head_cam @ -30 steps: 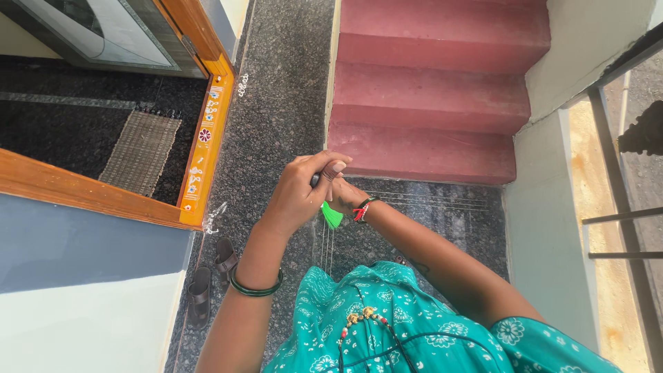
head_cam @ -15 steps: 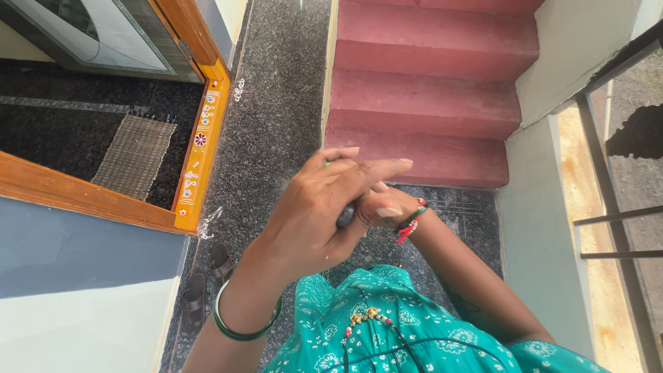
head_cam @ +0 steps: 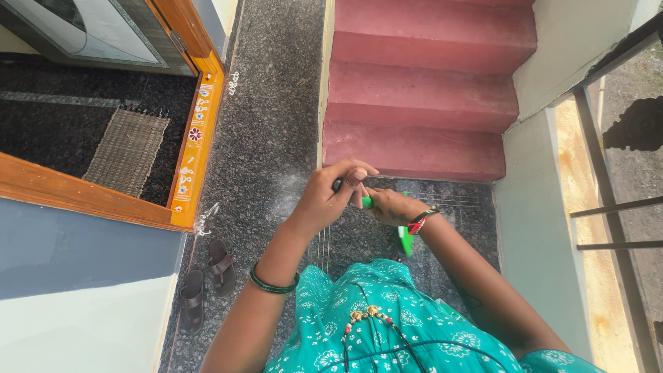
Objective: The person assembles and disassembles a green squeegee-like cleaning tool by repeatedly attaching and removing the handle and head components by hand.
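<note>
Head view shows your two hands meeting just above your lap, and most of what they hold is hidden. Your left hand (head_cam: 324,200) curls shut around a small dark object (head_cam: 337,184), of which only a sliver shows above the knuckles; what it is cannot be made out. Your right hand (head_cam: 388,206) is closed on a bright green thread (head_cam: 368,202), which peeks out between the two sets of fingertips. A green tassel (head_cam: 405,241) hangs below your right wrist, just under the red and black bracelet (head_cam: 418,222). Thin pale strands (head_cam: 323,247) drop from under your left fingers toward your teal dress (head_cam: 387,324); their ends are lost against the cloth.

Beyond your fingertips the red steps (head_cam: 421,97) rise close, and a pale wall (head_cam: 535,200) hems in the side past your right hand. Speckled granite floor (head_cam: 269,138) lies open past your left fingers, up to the orange door threshold (head_cam: 193,152). Brown sandals (head_cam: 207,280) sit beside your left forearm, below the green bangle (head_cam: 274,283).
</note>
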